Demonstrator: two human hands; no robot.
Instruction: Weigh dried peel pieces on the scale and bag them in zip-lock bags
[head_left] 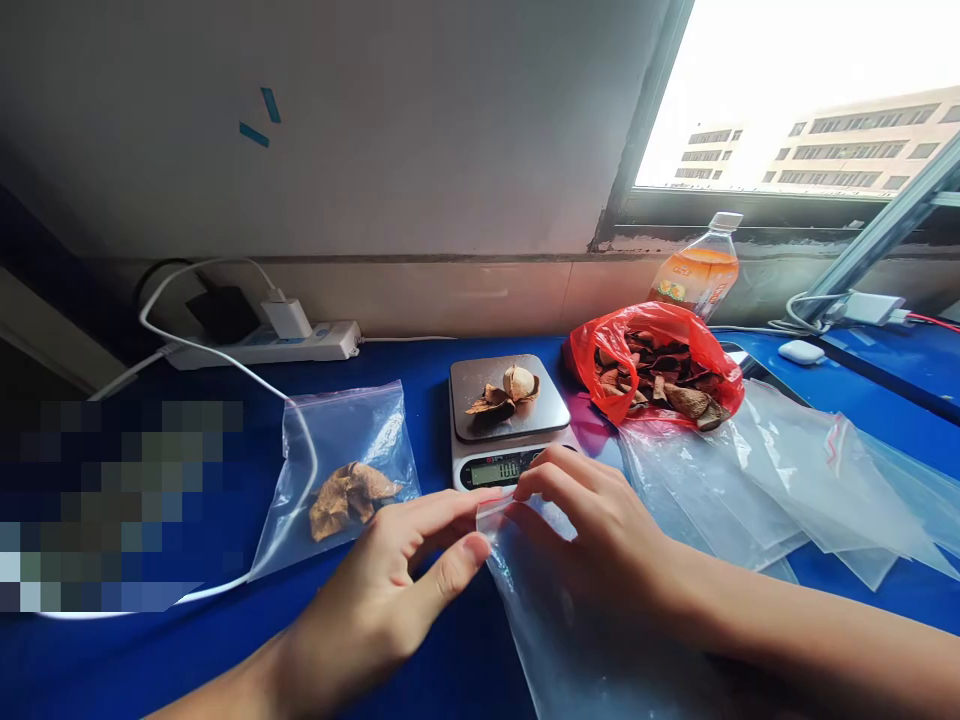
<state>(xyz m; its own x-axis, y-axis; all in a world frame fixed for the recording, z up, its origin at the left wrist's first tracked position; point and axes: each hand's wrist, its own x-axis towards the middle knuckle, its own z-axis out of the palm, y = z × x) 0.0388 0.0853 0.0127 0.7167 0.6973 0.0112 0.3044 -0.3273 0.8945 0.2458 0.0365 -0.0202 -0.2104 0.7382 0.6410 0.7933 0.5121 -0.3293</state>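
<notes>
In front of the scale, a clear zip bag [555, 650] with a red seal line is between my two hands. My left hand [397, 580] grips the bag's left top corner, index finger along the seal and thumb by the side edge. The fingertips of my right hand [607, 530] pinch the same top edge, and its forearm covers part of the bag. Just beyond stands a small digital scale [465, 415] with a lit display, its digits partly hidden by my right hand. Brown dried pieces [491, 403] and a pale round one [518, 381] rest on its steel plate.
Left lies a zip bag [375, 430] holding brown dried pieces, crossed by a white cable [225, 357]. A red plastic bag [592, 340] of dried slices, more clear bags [810, 470] and an orange drink bottle [701, 270] are right. A power strip [330, 343] sits by the wall.
</notes>
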